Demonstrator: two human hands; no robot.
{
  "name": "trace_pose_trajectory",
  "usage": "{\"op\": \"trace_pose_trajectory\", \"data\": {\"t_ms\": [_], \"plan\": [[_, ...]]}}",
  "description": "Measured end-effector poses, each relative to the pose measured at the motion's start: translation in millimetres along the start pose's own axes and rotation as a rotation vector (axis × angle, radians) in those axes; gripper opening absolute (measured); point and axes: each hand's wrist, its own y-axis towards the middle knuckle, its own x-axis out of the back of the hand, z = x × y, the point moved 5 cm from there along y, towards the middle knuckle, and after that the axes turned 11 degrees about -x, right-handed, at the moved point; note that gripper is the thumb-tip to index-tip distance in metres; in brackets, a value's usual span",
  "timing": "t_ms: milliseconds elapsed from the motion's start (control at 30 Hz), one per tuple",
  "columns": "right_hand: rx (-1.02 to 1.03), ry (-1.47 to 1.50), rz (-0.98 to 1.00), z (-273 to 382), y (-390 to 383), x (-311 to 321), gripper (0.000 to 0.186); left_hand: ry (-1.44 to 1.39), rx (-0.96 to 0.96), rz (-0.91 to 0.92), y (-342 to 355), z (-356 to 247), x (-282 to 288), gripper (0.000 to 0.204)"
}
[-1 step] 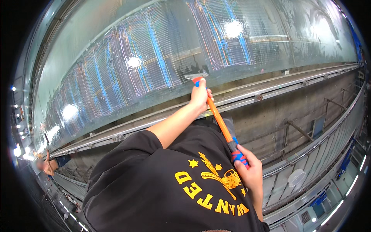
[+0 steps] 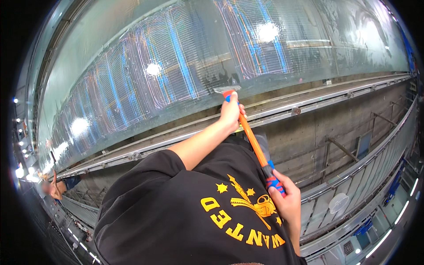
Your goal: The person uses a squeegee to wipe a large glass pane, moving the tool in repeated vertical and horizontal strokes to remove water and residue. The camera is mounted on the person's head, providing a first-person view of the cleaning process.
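Observation:
A long-handled scraper [image 2: 253,140] with an orange shaft slants across the front of my body. My left hand [image 2: 229,115] is closed round its upper end, just below the red head. The closed fingers of my right hand [image 2: 288,196] grip the red-and-blue wrapped lower end. The scraper's wide blade [image 2: 227,89] lies at the near edge of a large, wet-looking glass sheet [image 2: 309,73]. Whether the blade presses on the glass, I cannot tell. Fine lines and blue stripes show across the sheet, with bright lamp reflections on it.
A metal rail [image 2: 318,104] runs along the sheet's near side, between it and me. Behind my right side are a grey floor [image 2: 296,145], metal railings [image 2: 353,176] and a round, pale fan-like thing [image 2: 338,203]. Another person [image 2: 56,190] stands at the far left by the sheet.
The scraper and both my hands have shifted very slightly toward me and to the right. My grip on it is the same.

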Motion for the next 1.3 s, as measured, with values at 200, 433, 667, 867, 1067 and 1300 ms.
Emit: {"op": "trace_pose_trajectory", "data": {"t_ms": [200,433,667,867,1067,1300], "plan": [[0.024,-0.097,-0.055,27,16,-14,0.043,0.150,-0.053,0.044,21,0,-9,0.051],[-0.101,-0.081,0.008,53,17,4,0.037,0.065,0.095,-0.114,11,7,-9,0.049],[-0.011,0.017,0.085,75,96,-39,0.041,0.081,-0.190,0.021,115,-90,-34,0.045],[0.014,-0.026,0.036,37,25,4,0.045,-0.049,0.075,0.036,24,-19,-20,0.042],[-0.122,0.081,0.018,14,11,12,0.044,-0.273,0.181,-0.058,1,16,-26,0.038],[-0.197,0.125,-0.045,48,12,-4,0.040,-0.185,0.144,-0.016,16,15,-37,0.039]]}}
